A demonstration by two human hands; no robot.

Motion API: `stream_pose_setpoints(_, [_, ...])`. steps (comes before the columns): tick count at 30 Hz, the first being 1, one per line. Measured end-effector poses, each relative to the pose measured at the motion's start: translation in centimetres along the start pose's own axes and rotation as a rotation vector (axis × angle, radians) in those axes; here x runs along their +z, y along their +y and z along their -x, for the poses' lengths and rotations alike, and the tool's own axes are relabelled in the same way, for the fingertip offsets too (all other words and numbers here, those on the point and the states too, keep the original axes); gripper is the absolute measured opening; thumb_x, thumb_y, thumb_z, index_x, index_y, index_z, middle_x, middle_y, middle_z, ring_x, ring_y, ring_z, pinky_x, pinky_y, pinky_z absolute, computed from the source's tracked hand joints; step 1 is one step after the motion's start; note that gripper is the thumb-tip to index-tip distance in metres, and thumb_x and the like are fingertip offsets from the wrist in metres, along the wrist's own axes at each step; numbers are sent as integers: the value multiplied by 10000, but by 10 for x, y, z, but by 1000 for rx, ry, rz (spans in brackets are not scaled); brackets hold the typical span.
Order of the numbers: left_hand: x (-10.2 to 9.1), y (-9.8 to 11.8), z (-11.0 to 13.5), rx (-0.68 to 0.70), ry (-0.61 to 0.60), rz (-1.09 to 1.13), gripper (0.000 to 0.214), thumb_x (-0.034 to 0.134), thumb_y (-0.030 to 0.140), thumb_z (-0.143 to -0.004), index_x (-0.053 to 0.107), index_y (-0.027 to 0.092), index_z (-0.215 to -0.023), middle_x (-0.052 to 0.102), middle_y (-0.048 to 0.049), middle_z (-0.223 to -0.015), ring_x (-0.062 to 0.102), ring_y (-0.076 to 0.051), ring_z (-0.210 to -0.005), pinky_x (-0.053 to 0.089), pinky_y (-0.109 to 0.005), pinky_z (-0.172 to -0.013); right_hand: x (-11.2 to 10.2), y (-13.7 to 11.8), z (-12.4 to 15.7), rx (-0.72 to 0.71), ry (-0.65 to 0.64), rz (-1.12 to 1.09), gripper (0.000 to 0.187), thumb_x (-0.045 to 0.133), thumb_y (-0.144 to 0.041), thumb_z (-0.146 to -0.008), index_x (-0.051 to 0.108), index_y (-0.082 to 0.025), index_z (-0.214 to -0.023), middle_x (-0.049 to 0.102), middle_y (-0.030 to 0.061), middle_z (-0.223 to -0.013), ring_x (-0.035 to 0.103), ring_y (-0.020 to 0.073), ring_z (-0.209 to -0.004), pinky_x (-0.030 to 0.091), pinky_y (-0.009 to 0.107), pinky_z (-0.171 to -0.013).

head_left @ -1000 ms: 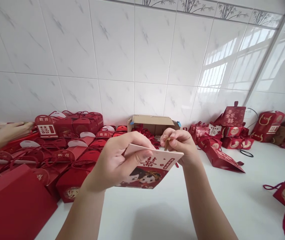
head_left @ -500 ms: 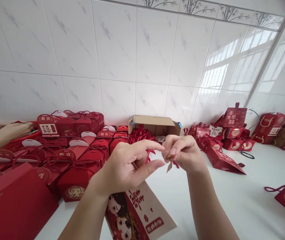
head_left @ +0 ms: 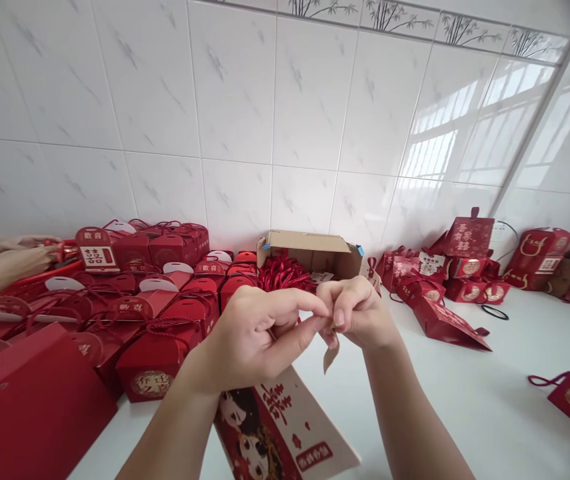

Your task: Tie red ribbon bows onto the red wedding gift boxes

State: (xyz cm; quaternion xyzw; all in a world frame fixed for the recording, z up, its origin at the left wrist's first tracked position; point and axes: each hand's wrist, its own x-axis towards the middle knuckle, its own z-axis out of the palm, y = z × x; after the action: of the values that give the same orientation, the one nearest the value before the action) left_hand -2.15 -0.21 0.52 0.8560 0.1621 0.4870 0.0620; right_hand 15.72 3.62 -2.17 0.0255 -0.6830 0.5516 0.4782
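Tan strip (head_left: pixel 331 359) dangling over the counter (head_left: pixel 439 400). Right hand (head_left: pixel 362 313) pinches its upper end; left hand (head_left: pixel 257 333), thumb and index apart half a second ago, has narrowed to meet there: strip now worked two-handed, I judge. Printed card (head_left: pixel 289 427) below left hand, grip hidden. Beyond: red ribbons (head_left: pixel 285 273), cardboard box (head_left: pixel 309 241).

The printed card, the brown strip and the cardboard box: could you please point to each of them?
Printed card (head_left: pixel 287 433): head view, middle of its visible face.
Brown strip (head_left: pixel 331 357): head view, its hanging end.
Cardboard box (head_left: pixel 309 241): head view, its upper flap.
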Motion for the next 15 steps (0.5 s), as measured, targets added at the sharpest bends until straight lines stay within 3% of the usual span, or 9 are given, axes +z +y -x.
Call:
stream_pose_setpoints(4, [1, 2, 0, -62, -86, 143, 112, 544, 142, -826, 637, 201, -845, 429, 87, -380, 334, -63, -321, 263, -204, -357, -1, 11, 0, 66, -111, -134, 40, 762, -246, -700, 732, -227, -681, 622, 2, -638, 613, 103, -463, 491, 195, -404])
stream_pose_setpoints(9, [-2, 3, -3, -86, -202, 358, 97, 537, 146, -846, 616, 199, -828, 676, 17, -579, 546, -81, -405, 390, -175, -405, 2, 32, -5, 13, -276, -296, 182, 752, -270, -709, 648, -199, -577, 600, -9, -571, 542, 75, -399, 453, 180, -391])
stream_pose_setpoints(12, [-5, -2, -4, -148, -112, 258, 78, 519, 219, -869, 594, 196, -867, 627, 35, -534, 474, -66, -352, 334, -178, -363, 1, 34, -8, -79, -217, -292, 107, 760, -255, -703, 677, -243, -637, 576, -22, -572, 510, 65, -436, 421, 179, -421])
stream_pose_setpoints(15, [-8, -12, -4, -250, 93, 51, 182, 473, 292, -901, 574, 206, -1026, 412, 93, -412, 363, -71, -327, 265, -193, -347, -5, 22, -9, -148, -86, -207, 93, 791, -267, -665, 714, -315, -687, 498, -43, -519, 458, 71, -459, 381, 193, -435])
